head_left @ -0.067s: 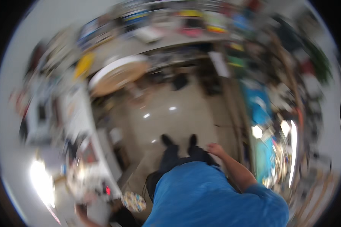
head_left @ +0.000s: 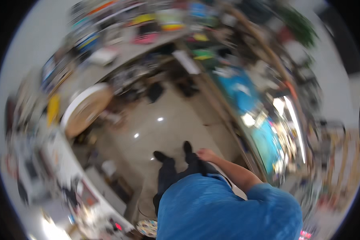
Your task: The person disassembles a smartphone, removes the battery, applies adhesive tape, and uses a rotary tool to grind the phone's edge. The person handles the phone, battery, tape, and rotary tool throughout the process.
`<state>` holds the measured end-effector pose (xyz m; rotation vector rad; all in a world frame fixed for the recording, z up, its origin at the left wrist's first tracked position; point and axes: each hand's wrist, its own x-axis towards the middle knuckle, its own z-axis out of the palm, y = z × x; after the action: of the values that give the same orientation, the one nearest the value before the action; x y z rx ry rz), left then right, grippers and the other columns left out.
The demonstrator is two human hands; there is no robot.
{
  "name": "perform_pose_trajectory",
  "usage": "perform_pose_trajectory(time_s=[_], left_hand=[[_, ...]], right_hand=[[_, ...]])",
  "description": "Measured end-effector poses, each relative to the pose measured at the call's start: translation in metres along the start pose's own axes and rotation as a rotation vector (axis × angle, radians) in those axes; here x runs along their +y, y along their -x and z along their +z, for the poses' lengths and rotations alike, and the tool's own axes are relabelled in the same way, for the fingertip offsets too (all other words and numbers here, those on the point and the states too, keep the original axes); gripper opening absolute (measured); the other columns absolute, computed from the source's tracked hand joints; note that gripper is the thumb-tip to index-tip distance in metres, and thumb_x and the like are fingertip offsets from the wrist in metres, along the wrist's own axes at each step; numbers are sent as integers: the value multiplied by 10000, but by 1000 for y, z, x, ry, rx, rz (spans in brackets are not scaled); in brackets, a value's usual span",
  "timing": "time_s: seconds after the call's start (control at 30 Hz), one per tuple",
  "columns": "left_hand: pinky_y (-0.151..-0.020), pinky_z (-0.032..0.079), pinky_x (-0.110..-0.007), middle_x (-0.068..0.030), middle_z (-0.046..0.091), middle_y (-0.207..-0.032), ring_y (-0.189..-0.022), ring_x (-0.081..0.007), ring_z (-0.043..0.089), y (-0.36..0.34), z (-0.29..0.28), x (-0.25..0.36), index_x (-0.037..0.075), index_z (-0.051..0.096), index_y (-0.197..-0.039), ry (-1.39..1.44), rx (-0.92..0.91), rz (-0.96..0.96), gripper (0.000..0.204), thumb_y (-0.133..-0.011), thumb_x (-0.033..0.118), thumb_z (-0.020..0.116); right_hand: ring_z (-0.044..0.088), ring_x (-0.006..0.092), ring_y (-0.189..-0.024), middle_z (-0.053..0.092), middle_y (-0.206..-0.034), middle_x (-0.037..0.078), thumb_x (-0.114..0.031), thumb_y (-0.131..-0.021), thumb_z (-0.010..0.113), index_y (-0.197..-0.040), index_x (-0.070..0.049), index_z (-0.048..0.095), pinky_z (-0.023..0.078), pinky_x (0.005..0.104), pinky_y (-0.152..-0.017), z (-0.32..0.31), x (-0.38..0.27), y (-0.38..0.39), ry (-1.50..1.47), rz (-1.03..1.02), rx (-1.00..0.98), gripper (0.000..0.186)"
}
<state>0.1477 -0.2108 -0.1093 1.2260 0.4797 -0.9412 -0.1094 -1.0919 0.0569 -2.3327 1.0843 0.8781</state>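
One right hand [head_left: 206, 155] is observed beside the right thigh, with its bare forearm extended from the sleeve of a blue shirt [head_left: 228, 208]. Owing to motion blur, it cannot be told whether its fingers are spread or closed, whether anything is held, or whether the clothing is touched. The left hand is outside the view, so its grip cannot be told. The dark trousers [head_left: 167, 173], nearest to the right hand, are worn at the lower middle of the view, above two dark shoes [head_left: 161, 156].

The tiled floor [head_left: 148, 128] ahead is hemmed in on three sides. To the right, passage is blocked by a bench bearing a blue mat [head_left: 267, 144], with a lit tube [head_left: 295, 130] beyond. Ahead, a worktop [head_left: 74, 82] is crowded with blurred goods. At the front left, the floor's edge is obstructed by a round wooden top [head_left: 88, 110] with a white rim; nearer, a white counter [head_left: 58, 148] is cluttered. A round patterned seat [head_left: 147, 227] is partly hidden by the shirt.
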Motion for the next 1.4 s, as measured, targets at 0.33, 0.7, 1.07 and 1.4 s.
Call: perform_pose_trajectory(time_s=[0.33,0.7,1.07,1.4], left_hand=[[-1055,481,-321,-109,608,-1417,-1210,-169,595,-129,482,207,-45,451,-1526,-904,-555,207,535,-1035,45,644],[-824,552,-412,-158,701,-1037,-962,-343,692,-123,925,-214,95,671,-1351,-1704,-1807,953,352,-1005,156,654],[-1048,510,-439,-189,694,-1258,-1152,-369,659,-128,918,-262,3,648,-1344,-1480,-1853,1476,429,-919,30,706],[-1315,282,-483,-232,377,-1671,-1578,-356,329,-96,847,-153,-60,382,-1592,-403,-1248,-895,704,-900,-117,495]], right_hand=[[730,325,-1110,769,-1176,160,-253,-943,612,-1252,-112,753,563,430,-988,372,-159,-12,-892,189,10,368],[720,362,-1104,770,-1154,177,-232,-945,573,-1202,-87,767,561,473,-982,497,57,103,-1108,743,267,354],[761,355,-948,789,-1012,182,-174,-926,559,-1194,-55,766,589,430,-924,544,81,107,-1146,746,296,359],[749,357,-986,780,-1048,189,-190,-916,587,-1164,-73,765,585,466,-921,502,17,35,-1118,649,382,327]])
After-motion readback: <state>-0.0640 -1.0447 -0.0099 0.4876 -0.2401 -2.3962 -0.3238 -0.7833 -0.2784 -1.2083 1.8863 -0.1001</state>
